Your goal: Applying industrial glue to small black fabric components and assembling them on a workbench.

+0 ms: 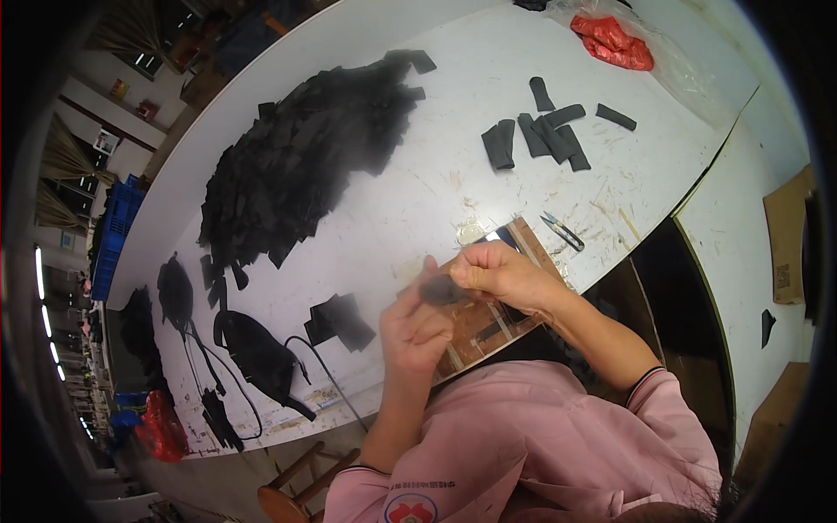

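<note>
A small dark fabric piece (440,290) is pinched between my two hands, slightly blurred. My left hand (418,333) is closed around its left side, with the fingers curled. At its right end my right hand (499,274) grips with thumb and fingers together. Both hands hover over a wooden board (468,350) with tape and dark strips on it, at the table's near edge. Thread snips (564,231) lie just beyond the board, to the right of my hands. A few flat black pieces (340,321) rest on the table to the left.
A large heap of black fabric pieces (305,157) covers the table's far left. Several rolled or folded black pieces (549,131) lie at the far right, near a red bundle (612,44) in clear plastic. Black strapped items (259,359) lie left; a wooden stool (292,499) stands below.
</note>
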